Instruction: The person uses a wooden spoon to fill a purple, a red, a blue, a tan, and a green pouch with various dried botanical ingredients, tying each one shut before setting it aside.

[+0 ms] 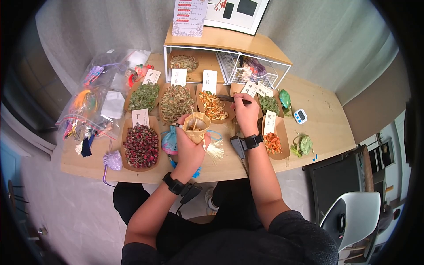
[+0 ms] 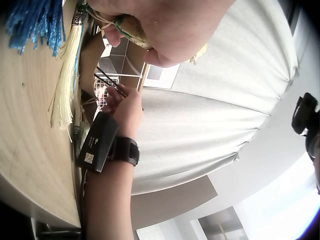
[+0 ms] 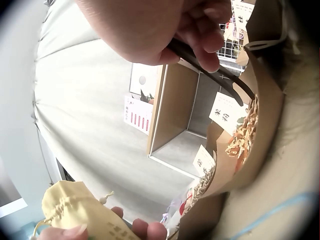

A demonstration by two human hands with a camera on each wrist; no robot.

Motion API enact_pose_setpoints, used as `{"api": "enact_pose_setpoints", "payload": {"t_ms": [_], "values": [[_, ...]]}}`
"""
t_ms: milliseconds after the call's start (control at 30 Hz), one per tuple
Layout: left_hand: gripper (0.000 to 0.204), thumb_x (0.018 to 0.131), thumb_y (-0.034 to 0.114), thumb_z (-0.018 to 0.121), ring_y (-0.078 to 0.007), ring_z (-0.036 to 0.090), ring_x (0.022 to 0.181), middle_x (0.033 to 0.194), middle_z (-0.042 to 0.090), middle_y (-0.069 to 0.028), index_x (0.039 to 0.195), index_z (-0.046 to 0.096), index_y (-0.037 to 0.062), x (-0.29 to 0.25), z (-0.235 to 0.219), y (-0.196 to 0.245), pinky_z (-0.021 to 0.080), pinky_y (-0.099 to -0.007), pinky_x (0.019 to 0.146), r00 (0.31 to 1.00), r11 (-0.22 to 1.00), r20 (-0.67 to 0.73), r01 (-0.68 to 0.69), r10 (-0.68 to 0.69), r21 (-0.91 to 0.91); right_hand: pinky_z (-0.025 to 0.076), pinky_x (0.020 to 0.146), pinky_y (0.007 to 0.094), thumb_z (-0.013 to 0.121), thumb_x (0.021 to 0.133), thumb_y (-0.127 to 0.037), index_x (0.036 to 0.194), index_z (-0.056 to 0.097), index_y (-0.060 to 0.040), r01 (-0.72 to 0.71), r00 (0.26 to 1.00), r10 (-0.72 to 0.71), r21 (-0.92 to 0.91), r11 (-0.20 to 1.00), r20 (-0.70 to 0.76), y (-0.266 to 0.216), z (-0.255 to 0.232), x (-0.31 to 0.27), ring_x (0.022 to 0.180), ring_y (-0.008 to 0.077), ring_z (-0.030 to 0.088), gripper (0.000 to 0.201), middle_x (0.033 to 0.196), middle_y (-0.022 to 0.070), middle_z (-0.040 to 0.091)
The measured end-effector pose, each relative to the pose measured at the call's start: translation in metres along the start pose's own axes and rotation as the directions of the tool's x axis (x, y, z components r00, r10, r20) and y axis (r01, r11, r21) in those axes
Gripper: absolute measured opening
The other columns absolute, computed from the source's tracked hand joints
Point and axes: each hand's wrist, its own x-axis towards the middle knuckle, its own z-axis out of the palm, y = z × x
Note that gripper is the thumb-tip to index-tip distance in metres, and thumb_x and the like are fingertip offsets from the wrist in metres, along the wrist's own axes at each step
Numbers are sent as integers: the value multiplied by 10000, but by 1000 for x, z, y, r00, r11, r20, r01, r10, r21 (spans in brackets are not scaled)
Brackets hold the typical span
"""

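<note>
In the head view my left hand (image 1: 191, 150) grips a pale yellow drawstring pouch (image 1: 197, 122), its gathered mouth facing up and open. A cream tassel (image 1: 215, 151) hangs beside it. My right hand (image 1: 246, 112) holds dark tweezers (image 3: 212, 75) with two curved tips. Those tips reach into a brown paper tray (image 3: 267, 135) of yellow-orange dried petals (image 3: 242, 137), right at the petals in the right wrist view. Partly behind my left hand lies a light blue pouch (image 1: 168, 142). In the left wrist view, the left fingers cover most of the yellow pouch.
Around the hands stand more paper trays: dried rosebuds (image 1: 141, 148), green leaves (image 1: 144, 97), brownish herbs (image 1: 176, 104) and orange flowers (image 1: 273, 143). Plastic bags (image 1: 110, 95) with tassels lie left. A wooden shelf (image 1: 229, 42) stands behind; a timer (image 1: 300, 116) lies right.
</note>
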Motion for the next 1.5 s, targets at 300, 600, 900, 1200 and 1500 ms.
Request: {"api": "enact_pose_setpoints", "payload": {"t_ms": [300, 600, 900, 1200, 1500], "values": [[634, 823, -21, 727, -217, 575, 1126, 1234, 526, -135, 1352, 380, 11, 1, 0, -1, 471, -336, 984, 1000, 1000, 6, -5, 5, -12, 522, 612, 271, 629, 956, -152, 996, 717, 24, 92, 996, -92, 36, 995, 10, 3, 10, -2, 657, 120, 681, 201, 727, 79, 717], [638, 813, -18, 726, -218, 575, 1116, 1227, 529, -137, 1352, 387, 5, 1, 0, -3, 478, -337, 968, 1000, 1000, -4, -14, 14, 14, 530, 642, 322, 645, 924, -136, 996, 720, -8, 189, 982, -191, -88, 978, -12, 11, 17, -1, 684, 192, 697, 165, 755, 130, 717], [648, 843, -48, 694, -186, 539, 1166, 1268, 505, -114, 1384, 343, 21, 0, -1, -3, 450, -322, 1015, 999, 1000, 35, 3, -4, 15, 503, 613, 334, 648, 889, -80, 1086, 679, -14, 261, 965, -259, -104, 960, 38, 16, 17, 1, 615, 191, 622, 210, 708, 116, 660], [608, 818, -20, 722, -203, 587, 1113, 1218, 550, -127, 1333, 400, 1, 0, 1, 3, 488, -329, 953, 1000, 1000, -19, -8, 8, 2, 453, 554, 214, 589, 952, -73, 1192, 662, -58, 30, 995, -58, 297, 954, 85, 1, 0, 3, 610, 66, 588, 252, 748, 50, 687], [651, 810, -24, 721, -204, 578, 1128, 1248, 533, -135, 1359, 371, -8, 0, 1, -4, 491, -329, 944, 999, 1000, 17, 29, -29, 12, 370, 420, 199, 528, 958, -96, 1342, 525, 14, -387, 840, -118, 737, 554, 529, -14, -23, -6, 477, 84, 497, 399, 727, 101, 682]]}}
